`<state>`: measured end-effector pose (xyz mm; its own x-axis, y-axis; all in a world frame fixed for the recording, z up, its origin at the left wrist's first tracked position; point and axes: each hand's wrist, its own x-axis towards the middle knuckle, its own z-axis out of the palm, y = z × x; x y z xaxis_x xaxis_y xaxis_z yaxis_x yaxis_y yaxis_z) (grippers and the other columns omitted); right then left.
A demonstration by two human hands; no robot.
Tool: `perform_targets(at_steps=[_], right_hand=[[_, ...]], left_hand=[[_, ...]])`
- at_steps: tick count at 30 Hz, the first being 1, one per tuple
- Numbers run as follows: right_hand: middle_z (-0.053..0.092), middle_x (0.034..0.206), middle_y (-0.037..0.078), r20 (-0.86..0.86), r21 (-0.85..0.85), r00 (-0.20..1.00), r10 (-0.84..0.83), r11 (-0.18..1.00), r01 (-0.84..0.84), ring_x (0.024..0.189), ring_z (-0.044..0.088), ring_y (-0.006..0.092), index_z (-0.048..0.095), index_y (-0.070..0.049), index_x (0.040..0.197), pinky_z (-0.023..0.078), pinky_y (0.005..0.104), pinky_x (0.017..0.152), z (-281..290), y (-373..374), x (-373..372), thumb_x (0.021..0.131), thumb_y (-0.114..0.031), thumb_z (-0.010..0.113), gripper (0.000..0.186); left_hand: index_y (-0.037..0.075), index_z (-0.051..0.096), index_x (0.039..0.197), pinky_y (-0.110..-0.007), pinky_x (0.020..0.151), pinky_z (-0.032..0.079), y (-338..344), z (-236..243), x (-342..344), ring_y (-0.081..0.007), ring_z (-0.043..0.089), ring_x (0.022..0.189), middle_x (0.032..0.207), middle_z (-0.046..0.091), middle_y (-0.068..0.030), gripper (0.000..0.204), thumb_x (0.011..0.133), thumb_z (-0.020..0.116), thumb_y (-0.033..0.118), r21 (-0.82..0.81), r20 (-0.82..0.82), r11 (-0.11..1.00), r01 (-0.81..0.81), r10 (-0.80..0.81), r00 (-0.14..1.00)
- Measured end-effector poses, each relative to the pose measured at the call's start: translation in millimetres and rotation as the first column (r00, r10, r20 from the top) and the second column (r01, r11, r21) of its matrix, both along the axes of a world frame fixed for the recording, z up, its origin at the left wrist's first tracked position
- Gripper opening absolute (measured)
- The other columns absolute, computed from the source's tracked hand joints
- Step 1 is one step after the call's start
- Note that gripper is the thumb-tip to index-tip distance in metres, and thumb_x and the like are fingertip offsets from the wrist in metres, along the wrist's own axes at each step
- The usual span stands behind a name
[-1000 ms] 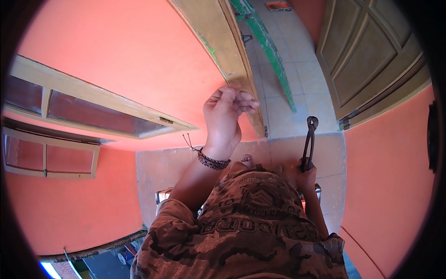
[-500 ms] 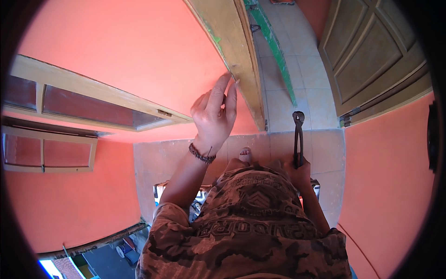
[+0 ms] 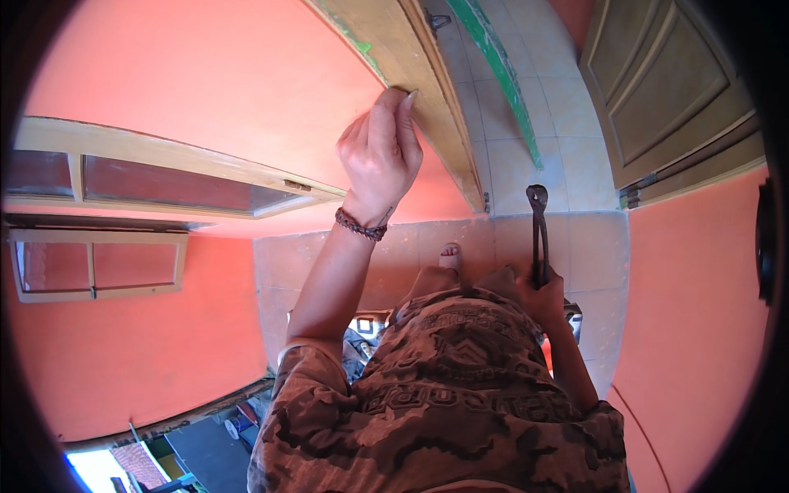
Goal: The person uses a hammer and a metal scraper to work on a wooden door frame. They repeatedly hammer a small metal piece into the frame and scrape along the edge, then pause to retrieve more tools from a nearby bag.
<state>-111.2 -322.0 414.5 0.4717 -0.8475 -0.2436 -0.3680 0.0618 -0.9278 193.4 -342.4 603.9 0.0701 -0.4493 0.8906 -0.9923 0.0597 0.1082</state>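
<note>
My left hand (image 3: pixel 380 152) is raised against the wooden door frame (image 3: pixel 436 99). Thumb and forefinger are pressed together at the edge where the frame meets the orange wall; whatever they pinch, if anything, is too small to make out. A dark braided bracelet (image 3: pixel 360 225) circles that wrist. Low at my right side, my right hand (image 3: pixel 544 297) is closed around the handles of dark metal pincers (image 3: pixel 538 215). Their jaws point forward, away from me, over the floor tiles.
A green painted strip (image 3: pixel 501 66) slants across the doorway. To the right stands a panelled wooden door (image 3: pixel 657 90) by an orange wall (image 3: pixel 690 296). Glazed window frames (image 3: pixel 214 160) jut from the wall on the left. My bare foot (image 3: pixel 449 255) rests on the tiled floor (image 3: pixel 370 255).
My left hand has moved a little farther up along the frame's edge, and its fingers have closed into a tighter pinch. The pincers remain in my right hand.
</note>
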Motion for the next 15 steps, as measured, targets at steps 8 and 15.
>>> perform_targets(at_steps=[8, 15], right_hand=[[0.053, 0.066, -0.001, -0.016, 0.117, 0.998, -0.067, 0.991, 0.068, 0.061, 0.049, 0.0079, 0.055, -0.005, 0.08, 0.042, 0.0279, 0.056, -6, -2, -11, 0.074, -0.013, 0.072, 0.02], [0.05, 0.068, -0.004, 0.043, 0.209, 0.999, 0.03, 0.977, -0.038, 0.064, 0.047, 0.0055, 0.054, -0.006, 0.081, 0.041, 0.025, 0.059, 7, -8, 2, 0.073, -0.009, 0.074, 0.022]], left_hand=[[0.0, 0.043, 0.093, -0.037, 0.045, 0.043, 37, -31, -34, -0.0285, 0.05, 0.046, 0.062, 0.049, -0.0113, 0.012, 0.088, 0.053, -0.002, 0.195, -0.332, 0.978, 0.08, -0.011, 0.943], [0.003, 0.053, 0.076, -0.037, 0.043, 0.043, 92, -99, -72, -0.0273, 0.054, 0.043, 0.055, 0.052, -0.0111, 0.02, 0.087, 0.066, 0.014, 0.649, -0.538, 0.75, 0.127, 0.335, 0.773]])
